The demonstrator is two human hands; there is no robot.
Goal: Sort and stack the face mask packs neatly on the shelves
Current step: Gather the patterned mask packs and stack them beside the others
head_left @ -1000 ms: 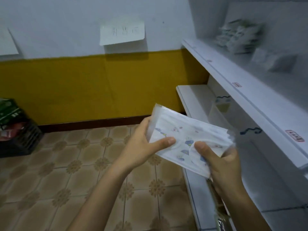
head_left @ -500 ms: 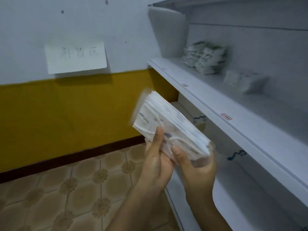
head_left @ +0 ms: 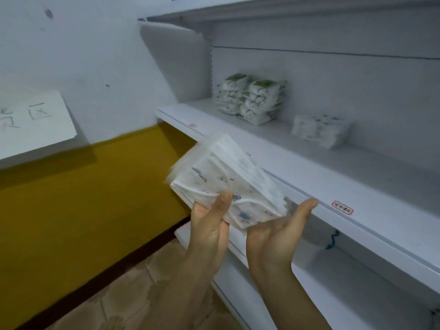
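The face mask packs [head_left: 226, 182], a fanned bundle of clear-wrapped white masks with small coloured prints, are now held up in front of the middle shelf [head_left: 309, 177], just short of its front lip. A second ago they sat lower, over the tiled floor, and both hands pinched them by the ends. Since then the bundle has been raised and tipped so that its edges point toward the shelf.

On the left, a paper sign [head_left: 35, 120] hangs on the wall above the yellow band. The left hand [head_left: 209, 232] grips the near end of the bundle, its thumb pressed on top. The right hand [head_left: 278, 236] has let go of its pinch: it now lies palm up with straight fingers under the bundle's right end, supporting rather than clasping.

Further right, on the shelf, two stacks of green-topped packs [head_left: 250, 98] stand side by side, and a low stack of printed packs [head_left: 319, 131] lies well apart from them. A red-edged label [head_left: 342, 207] marks the shelf lip.

Judging by the prints, the bundle probably belongs with the low printed stack, so it looks ready to be set down there.
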